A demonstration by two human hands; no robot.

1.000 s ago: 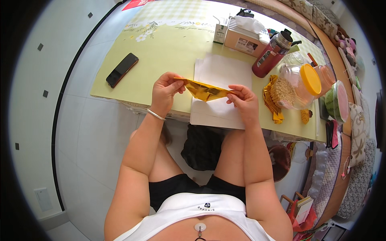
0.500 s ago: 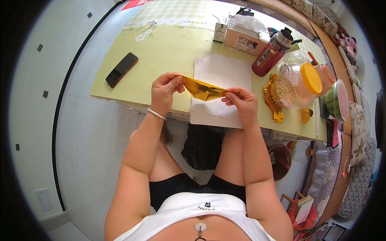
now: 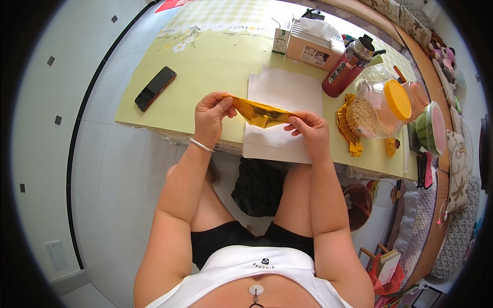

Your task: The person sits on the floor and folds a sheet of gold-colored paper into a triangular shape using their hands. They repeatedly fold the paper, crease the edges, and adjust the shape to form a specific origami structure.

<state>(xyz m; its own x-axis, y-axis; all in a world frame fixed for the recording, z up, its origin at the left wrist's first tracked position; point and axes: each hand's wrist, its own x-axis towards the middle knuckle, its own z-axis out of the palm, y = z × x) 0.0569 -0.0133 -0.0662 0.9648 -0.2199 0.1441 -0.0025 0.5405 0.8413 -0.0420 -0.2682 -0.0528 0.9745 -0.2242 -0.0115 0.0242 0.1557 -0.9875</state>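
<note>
A folded piece of shiny gold foil paper (image 3: 261, 114) is stretched between my two hands, above the near edge of the table. Its upper edge runs nearly straight and its lower side comes to a blunt point. My left hand (image 3: 214, 110) pinches one end between thumb and fingers. At the other end, the thumb and forefinger of my right hand (image 3: 307, 126) are closed on the tip. White paper sheets (image 3: 285, 90) lie beneath and behind the foil. More folded gold foil (image 3: 349, 128) rests right of the sheets, beside a clear jar (image 3: 377, 110) with a yellow lid.
A phone (image 3: 155, 88) lies at the table's left. Behind the sheets stand a small carton (image 3: 280, 41), a tissue box (image 3: 310, 49) and a dark red thermos (image 3: 346, 69). Cut watermelon (image 3: 431, 128) sits at the right edge. A bin (image 3: 358, 205) stands below the table.
Almost nothing differs. Both hands keep their hold on the gold foil paper, which has shifted only very slightly.
</note>
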